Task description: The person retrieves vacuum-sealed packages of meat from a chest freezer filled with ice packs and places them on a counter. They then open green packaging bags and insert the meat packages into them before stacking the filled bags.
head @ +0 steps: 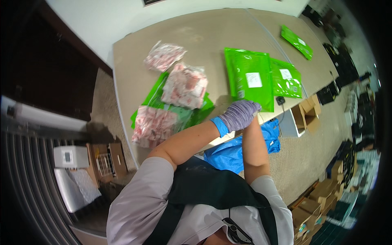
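My left hand (240, 114) wears a purple-grey knitted glove over a blue one. Its fingers are bent and meet my right hand (255, 114) at the table's front edge. The left glove hides most of the right hand, whose forearm is bare, so what either hand grips cannot be made out. Just beyond them lies a large green plastic pouch (251, 65) with a white label bearing writing. A second green pouch (286, 78) lies partly under its right side. To the left, clear bags of frozen meat pieces (185, 85), (154, 125) rest on green pouches (199, 113).
Another meat bag (163, 56) and a farther green pouch (296, 42) lie on the beige table (214, 30). A black plug with a cable (280, 100) sits at the front edge. Below are a blue plastic sheet (226, 154) and an open cardboard box (306, 116).
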A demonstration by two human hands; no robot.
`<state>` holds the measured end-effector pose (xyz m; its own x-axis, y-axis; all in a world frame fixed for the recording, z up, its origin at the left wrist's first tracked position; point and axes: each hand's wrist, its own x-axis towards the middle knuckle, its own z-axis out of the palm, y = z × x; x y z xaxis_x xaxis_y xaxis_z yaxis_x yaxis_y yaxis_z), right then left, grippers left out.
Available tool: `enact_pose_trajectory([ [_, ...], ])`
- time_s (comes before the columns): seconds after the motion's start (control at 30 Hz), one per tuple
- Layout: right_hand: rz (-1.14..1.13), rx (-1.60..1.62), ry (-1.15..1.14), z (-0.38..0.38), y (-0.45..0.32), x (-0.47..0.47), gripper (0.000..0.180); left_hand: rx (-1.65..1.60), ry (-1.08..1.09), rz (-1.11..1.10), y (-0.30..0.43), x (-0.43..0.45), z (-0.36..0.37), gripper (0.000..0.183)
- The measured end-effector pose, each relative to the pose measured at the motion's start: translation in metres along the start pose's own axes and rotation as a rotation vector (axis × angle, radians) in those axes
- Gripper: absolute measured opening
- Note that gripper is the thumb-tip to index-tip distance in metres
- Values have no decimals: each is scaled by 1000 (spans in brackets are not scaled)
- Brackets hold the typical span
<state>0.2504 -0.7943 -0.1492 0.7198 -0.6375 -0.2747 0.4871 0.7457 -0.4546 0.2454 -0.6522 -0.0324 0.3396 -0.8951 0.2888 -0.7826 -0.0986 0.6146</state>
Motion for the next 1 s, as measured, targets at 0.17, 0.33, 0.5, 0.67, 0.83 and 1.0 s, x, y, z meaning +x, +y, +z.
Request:
enact_pose_trajectory([
  [0.17, -169, -501, -150, 36, -21, -4, 25, -13, 302, -52, -42, -86, -77, 30],
  [0.33, -119, -821, -233, 60, 33, -123, 18, 522, 294, -494, -122, -219, -174, 56],
  [0.5, 335, -1341, -711, 78, 100, -195, 32, 36, 0, -1073, -90, -243, -200, 63],
  [0.67, 379, -1409, -676, 67, 139, -206, 49, -333, 223, -995, -155, -311, -156, 64],
  [0.83, 546, -726, -589, 78, 123, -217, 48, -450, 381, -693, -112, -298, -139, 73],
  [1.0, 684, -508, -467, 76, 77, -232, 47, -585, 477, -611, -40, -234, -108, 66],
])
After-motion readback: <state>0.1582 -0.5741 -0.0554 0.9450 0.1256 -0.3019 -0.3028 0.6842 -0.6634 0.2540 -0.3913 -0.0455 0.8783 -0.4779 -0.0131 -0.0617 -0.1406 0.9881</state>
